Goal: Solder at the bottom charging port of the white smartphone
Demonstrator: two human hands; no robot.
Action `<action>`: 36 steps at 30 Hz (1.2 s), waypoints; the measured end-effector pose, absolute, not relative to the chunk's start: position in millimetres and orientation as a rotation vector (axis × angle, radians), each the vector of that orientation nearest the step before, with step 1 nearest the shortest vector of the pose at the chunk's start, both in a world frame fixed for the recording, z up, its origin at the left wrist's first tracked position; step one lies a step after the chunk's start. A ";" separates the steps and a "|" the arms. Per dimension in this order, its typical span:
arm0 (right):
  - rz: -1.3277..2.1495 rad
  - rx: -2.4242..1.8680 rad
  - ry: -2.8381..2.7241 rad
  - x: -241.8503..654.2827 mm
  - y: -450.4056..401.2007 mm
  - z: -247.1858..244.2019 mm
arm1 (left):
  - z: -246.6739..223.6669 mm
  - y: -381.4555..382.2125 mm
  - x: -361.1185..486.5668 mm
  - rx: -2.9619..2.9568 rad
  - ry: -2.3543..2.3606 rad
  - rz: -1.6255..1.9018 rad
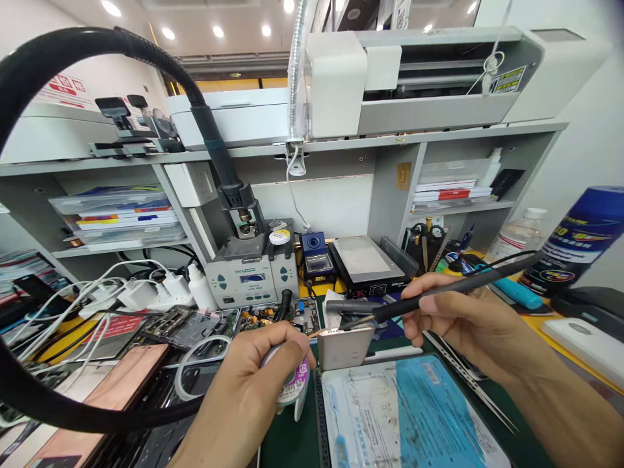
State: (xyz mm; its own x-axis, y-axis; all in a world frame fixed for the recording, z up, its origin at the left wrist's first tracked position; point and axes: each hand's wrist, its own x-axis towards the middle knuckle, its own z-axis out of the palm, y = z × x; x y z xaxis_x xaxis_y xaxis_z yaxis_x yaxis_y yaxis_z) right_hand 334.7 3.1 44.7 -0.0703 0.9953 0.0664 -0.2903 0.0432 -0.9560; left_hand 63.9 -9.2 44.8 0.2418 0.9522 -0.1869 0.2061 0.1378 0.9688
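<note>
My left hand (pixel 263 370) is closed around a small round spool (pixel 294 385) with a purple and white label. A thin copper-coloured strip runs from the spool toward a small silvery box (pixel 345 347) standing upright. My right hand (pixel 448 312) grips a black soldering iron (pixel 419 300), whose tip reaches the top edge of the box. Whether tip and strip touch is too small to tell. In front of the box lies a blue and white mat (pixel 404 416). Steel tweezers (pixel 472 380) rest below my right hand.
A hot-air station (pixel 253 276) stands behind, its thick black hose (pixel 97 39) arching over the left side. Phone parts (pixel 102 396) and cables lie left. A black heating plate (pixel 373 266) sits behind; a blue can (pixel 575 240) stands right.
</note>
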 end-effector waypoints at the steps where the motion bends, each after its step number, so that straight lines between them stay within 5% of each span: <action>1: 1.352 -0.903 -1.073 335.2 3.8 44.0 | 44.6 -9.3 63.6 1.339 1.216 0.800; 36: 1.407 -0.859 -1.122 344.2 3.8 44.1 | 44.9 -7.9 76.9 1.394 1.273 0.747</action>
